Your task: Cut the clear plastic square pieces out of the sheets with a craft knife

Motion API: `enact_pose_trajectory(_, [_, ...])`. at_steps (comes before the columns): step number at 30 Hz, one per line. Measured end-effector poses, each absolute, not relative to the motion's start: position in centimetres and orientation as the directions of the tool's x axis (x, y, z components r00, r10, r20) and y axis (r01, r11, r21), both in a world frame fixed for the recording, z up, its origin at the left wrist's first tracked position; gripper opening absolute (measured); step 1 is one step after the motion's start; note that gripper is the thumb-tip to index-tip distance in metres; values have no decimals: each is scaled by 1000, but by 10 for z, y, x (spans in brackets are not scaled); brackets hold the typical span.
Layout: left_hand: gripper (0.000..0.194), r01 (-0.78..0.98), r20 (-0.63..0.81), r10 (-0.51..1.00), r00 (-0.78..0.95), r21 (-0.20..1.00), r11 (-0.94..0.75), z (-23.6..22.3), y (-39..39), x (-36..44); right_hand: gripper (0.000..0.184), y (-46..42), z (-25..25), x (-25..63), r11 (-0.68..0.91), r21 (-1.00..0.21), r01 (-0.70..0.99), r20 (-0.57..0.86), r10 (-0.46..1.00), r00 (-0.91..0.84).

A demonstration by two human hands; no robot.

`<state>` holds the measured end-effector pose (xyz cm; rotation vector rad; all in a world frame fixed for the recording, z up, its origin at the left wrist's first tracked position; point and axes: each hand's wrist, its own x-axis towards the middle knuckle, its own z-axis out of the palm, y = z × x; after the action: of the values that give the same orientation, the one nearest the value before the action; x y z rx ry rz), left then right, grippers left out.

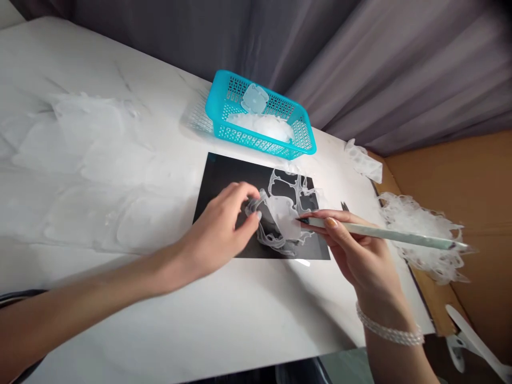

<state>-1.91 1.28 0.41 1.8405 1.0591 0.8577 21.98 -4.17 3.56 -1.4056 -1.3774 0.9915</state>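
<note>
A black mat (224, 176) lies on the white table (200, 314). On the mat lies a sheet of clear film (286, 213) with cut-out shapes. My left hand (224, 226) pinches the film's left edge between thumb and fingers. My right hand (352, 245) grips a long pale pen-like tool (384, 232). The tool's dark tip touches a rounded clear piece in the film. A pearl bracelet (390, 330) circles my right wrist.
A turquoise basket (224, 98) holding clear pieces stands behind the mat. Several clear sheets (88, 154) lie flat on the left of the table. A heap of film scraps (420, 229) hangs over the right edge above a cardboard box (472, 181). Grey curtains hang behind.
</note>
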Motion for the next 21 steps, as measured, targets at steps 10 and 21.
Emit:
enact_pose_trajectory(10, [41,-130,-489,617,616,710,692,9,30,-12,23,-58,49,190,228,-843,487,86,951,-295])
enact_pose_trajectory(21, [20,-16,-402,620,674,831,556,1,20,-12,29,-17,46,201,173,-791,586,187,982,-36])
